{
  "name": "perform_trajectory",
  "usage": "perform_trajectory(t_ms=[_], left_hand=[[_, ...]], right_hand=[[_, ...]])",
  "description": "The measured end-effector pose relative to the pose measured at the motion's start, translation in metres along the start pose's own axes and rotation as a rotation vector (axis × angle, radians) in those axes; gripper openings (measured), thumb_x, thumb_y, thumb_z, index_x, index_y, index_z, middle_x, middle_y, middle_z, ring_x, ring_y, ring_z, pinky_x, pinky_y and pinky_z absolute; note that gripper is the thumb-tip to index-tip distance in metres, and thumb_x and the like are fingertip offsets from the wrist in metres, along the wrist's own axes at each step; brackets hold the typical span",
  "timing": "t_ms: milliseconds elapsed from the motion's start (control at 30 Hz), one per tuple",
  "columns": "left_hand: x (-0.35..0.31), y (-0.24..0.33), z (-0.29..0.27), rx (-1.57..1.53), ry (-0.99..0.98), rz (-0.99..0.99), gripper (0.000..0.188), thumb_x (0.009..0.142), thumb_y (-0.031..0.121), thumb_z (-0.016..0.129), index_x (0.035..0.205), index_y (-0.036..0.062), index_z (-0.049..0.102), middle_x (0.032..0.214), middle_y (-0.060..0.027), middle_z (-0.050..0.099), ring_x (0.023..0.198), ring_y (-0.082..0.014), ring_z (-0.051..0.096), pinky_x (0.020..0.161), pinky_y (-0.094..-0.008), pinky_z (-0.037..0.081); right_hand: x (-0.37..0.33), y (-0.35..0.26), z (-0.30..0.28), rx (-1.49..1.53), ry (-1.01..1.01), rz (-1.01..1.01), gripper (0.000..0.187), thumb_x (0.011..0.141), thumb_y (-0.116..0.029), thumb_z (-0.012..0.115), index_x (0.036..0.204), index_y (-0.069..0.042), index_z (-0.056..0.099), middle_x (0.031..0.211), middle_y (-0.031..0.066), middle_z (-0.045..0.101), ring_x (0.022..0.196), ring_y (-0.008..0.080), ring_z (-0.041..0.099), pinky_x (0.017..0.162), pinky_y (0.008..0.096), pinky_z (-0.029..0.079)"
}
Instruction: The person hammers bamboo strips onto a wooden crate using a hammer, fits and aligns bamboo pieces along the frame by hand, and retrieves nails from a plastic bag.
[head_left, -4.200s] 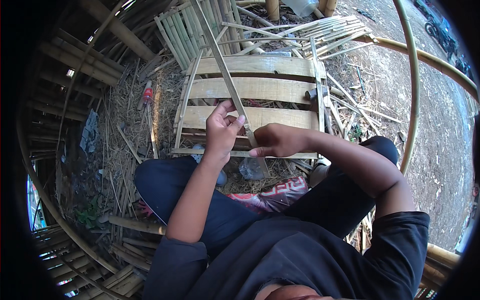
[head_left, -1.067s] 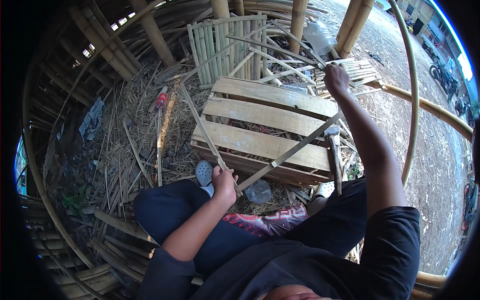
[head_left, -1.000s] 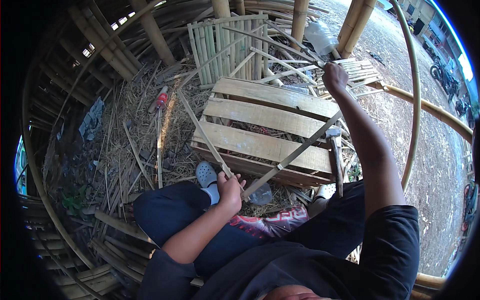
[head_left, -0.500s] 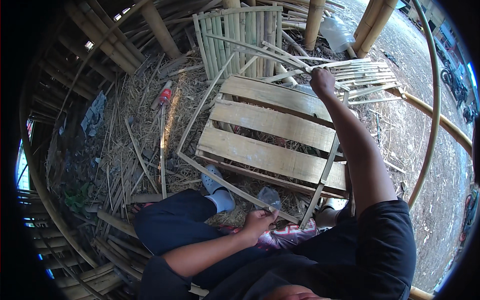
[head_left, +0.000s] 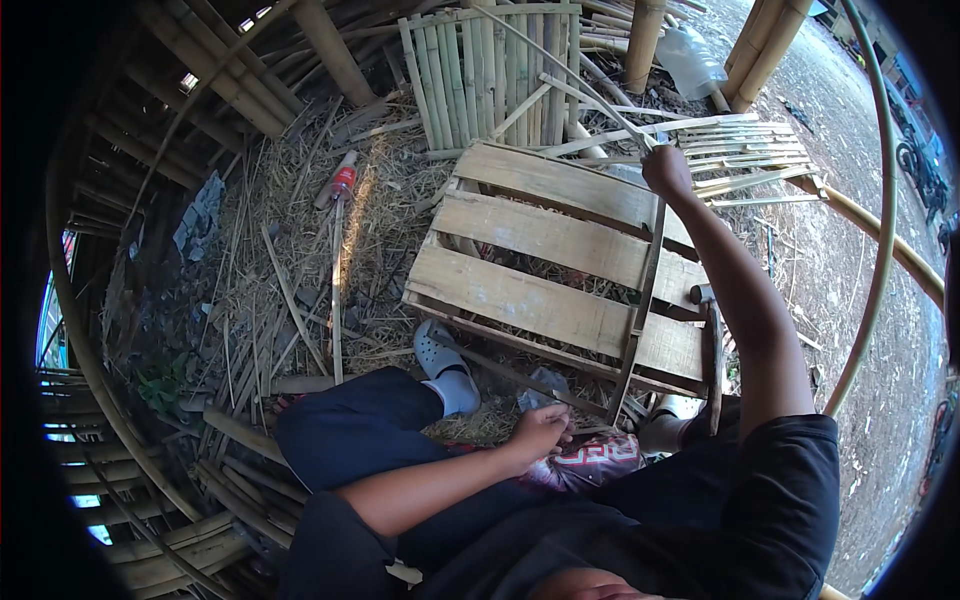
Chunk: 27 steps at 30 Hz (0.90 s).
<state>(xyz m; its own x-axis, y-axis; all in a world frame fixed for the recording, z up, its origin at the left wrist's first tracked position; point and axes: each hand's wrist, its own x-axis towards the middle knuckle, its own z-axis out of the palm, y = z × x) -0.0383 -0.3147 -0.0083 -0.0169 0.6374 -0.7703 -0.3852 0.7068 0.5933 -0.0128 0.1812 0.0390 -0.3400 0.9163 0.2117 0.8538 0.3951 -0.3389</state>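
My right hand (head_left: 668, 172) is closed around the far right corner of a light frame of thin bamboo strips (head_left: 645, 290). One strip crosses the right part of a slatted wooden crate (head_left: 540, 240); another runs away to the far left from my fist. Low over my lap, my left hand (head_left: 540, 438) has its fingers pinched together beside the frame's near strip. What they hold, if anything, is too small to make out. A hammer (head_left: 714, 365) leans at the crate's right edge. Near my left hand lies a clear plastic bag (head_left: 543, 388).
A green bamboo slat panel (head_left: 490, 85) stands behind the crate, with a slatted bamboo piece (head_left: 745, 160) to its right. A red-labelled bottle (head_left: 343, 182) lies on straw at left. Bamboo poles (head_left: 645, 45) and a large clear jug (head_left: 690, 62) are farther back.
The bamboo frame has tilted, and its left strip no longer shows beside the crate. My left hand has come slightly away from the near strip. My right hand keeps hold of the corner.
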Motion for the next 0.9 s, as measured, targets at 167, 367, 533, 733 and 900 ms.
perform_trajectory(t_ms=[167,367,533,733,900], left_hand=[[0.025,-0.015,-0.017,0.073,-0.013,0.007,0.038,0.103,0.015,0.053,0.140,0.0055,0.050,0.115,-0.0087,0.068,0.096,-0.0177,0.068,0.077,-0.0346,0.058],[0.066,-0.018,-0.066,0.159,-0.016,-0.269,0.044,0.098,0.005,0.041,0.142,-0.0026,0.041,0.124,-0.0228,0.060,0.101,-0.0371,0.070,0.081,-0.0491,0.063],[0.115,-0.042,-0.172,0.235,0.408,-0.147,0.046,0.094,0.015,0.043,0.135,-0.0055,0.041,0.119,-0.0248,0.060,0.107,-0.0425,0.067,0.091,-0.0548,0.057],[0.116,-0.015,-0.183,-0.384,0.414,-0.034,0.053,0.109,0.031,0.031,0.147,-0.0048,0.028,0.144,-0.0317,0.046,0.132,-0.0438,0.051,0.113,-0.0554,0.041],[0.101,-0.014,-0.179,-0.311,0.241,0.148,0.033,0.109,0.015,0.040,0.137,-0.0023,0.043,0.132,-0.0228,0.054,0.127,-0.0375,0.055,0.109,-0.0516,0.049]], right_hand=[[-0.077,-0.011,-0.082,-0.023,-0.221,0.010,0.041,0.087,-0.038,0.073,0.081,0.003,0.073,0.084,0.0226,0.072,0.081,0.0376,0.071,0.076,0.0457,0.056],[-0.202,0.023,-0.128,0.375,-0.453,0.324,0.029,0.083,-0.029,0.081,0.083,0.000,0.076,0.070,0.0111,0.072,0.062,0.0199,0.068,0.060,0.0363,0.054],[-0.263,0.026,-0.099,0.655,-0.556,0.454,0.023,0.086,-0.010,0.080,0.091,0.010,0.069,0.093,0.0145,0.071,0.082,0.0223,0.071,0.068,0.0353,0.065],[-0.266,0.027,-0.059,0.786,-0.625,0.501,0.025,0.083,-0.009,0.082,0.091,0.012,0.069,0.090,0.0148,0.072,0.078,0.0252,0.072,0.065,0.0352,0.065],[-0.271,0.009,-0.050,0.610,-0.607,0.366,0.028,0.075,-0.016,0.087,0.078,0.004,0.069,0.074,0.0109,0.071,0.065,0.0186,0.071,0.059,0.0331,0.060]])
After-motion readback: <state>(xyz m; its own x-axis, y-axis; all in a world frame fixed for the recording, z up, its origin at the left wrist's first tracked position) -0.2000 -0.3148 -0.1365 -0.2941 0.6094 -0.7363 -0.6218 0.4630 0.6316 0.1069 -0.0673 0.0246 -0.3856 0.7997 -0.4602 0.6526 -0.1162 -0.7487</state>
